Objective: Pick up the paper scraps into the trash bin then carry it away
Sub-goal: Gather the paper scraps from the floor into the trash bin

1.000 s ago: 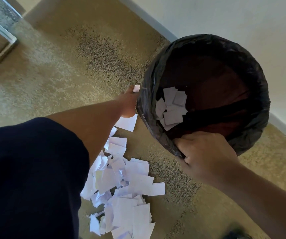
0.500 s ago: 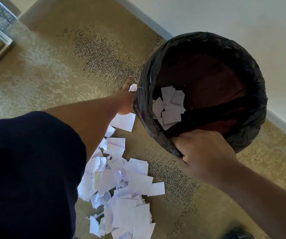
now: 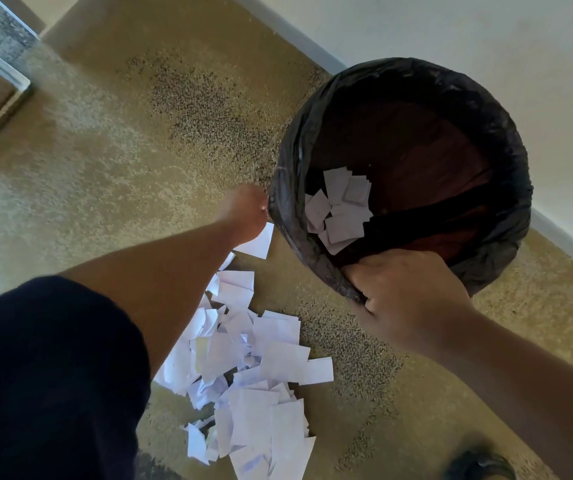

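White paper scraps lie on speckled tan carpet beside the reddish-brown trash bin lined with a black bag.

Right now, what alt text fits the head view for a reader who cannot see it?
A right hand grips the near rim of a black-lined trash bin holding a few paper scraps, while the left hand reaches beside the bin. Many more scraps lie on the tan carpet.
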Demonstrator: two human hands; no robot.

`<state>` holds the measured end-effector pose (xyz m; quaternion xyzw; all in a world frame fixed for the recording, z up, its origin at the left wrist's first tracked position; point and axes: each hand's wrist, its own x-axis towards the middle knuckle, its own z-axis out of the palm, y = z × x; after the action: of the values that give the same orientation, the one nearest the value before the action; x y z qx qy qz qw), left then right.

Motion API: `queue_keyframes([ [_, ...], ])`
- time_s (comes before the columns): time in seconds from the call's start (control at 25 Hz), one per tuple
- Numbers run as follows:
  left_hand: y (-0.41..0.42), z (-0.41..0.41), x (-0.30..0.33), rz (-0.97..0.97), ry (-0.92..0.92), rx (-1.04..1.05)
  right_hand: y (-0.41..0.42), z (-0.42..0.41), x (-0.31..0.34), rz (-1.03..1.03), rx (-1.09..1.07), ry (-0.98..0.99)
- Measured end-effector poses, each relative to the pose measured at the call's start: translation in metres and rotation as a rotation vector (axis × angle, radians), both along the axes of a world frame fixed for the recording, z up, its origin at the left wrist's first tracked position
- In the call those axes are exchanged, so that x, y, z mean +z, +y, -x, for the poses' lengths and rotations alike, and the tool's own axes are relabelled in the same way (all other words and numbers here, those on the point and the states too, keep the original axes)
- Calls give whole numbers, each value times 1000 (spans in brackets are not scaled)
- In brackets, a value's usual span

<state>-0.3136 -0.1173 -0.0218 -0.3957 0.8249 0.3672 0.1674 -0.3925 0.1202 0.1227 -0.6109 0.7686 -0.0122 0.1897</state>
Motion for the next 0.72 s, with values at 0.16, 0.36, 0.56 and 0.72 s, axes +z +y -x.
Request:
queue_keyframes([
  [0.16, 16, -30, 32, -47, 252, 418, -2, -1, 1, -3, -15, 27],
  [0.36, 39, -45, 99, -144, 578, 761, -3, -8, 3, -11, -27, 72],
  [0.56, 73, -72, 158, -4, 782, 522, 9, -50, 14, -19, -49, 97],
  [0.72, 91, -92, 176, 175, 875, -29, 28, -97, 16, -79, -16, 44],
])
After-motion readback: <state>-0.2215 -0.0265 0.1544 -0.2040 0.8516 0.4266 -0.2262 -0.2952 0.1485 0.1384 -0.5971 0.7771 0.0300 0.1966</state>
